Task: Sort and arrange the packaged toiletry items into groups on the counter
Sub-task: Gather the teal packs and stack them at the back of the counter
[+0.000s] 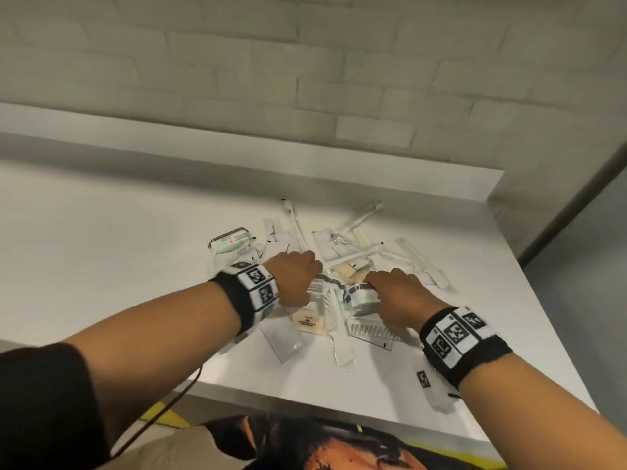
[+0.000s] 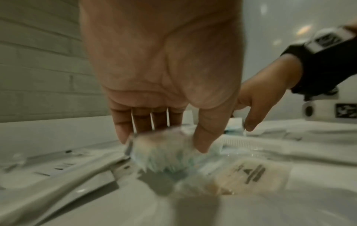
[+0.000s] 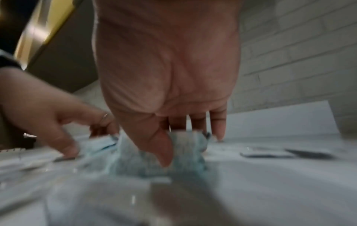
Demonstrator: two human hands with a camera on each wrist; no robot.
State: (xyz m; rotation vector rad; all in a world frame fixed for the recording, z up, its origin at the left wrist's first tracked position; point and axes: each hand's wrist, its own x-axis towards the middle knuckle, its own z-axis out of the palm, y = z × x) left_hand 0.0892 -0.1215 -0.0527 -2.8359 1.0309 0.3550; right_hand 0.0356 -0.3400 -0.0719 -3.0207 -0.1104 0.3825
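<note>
Now | both hands [image 1: 295, 278] [image 1: 398, 296] each pinch soft crinkly tissue packets [image 2: 162, 152] [image 3: 173, 152]

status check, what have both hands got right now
Left hand pinches a soft white-and-teal packet. Right hand pinches another teal-tinted packet. Unsorted clear-wrapped combs and soaps crowd around.
</note>
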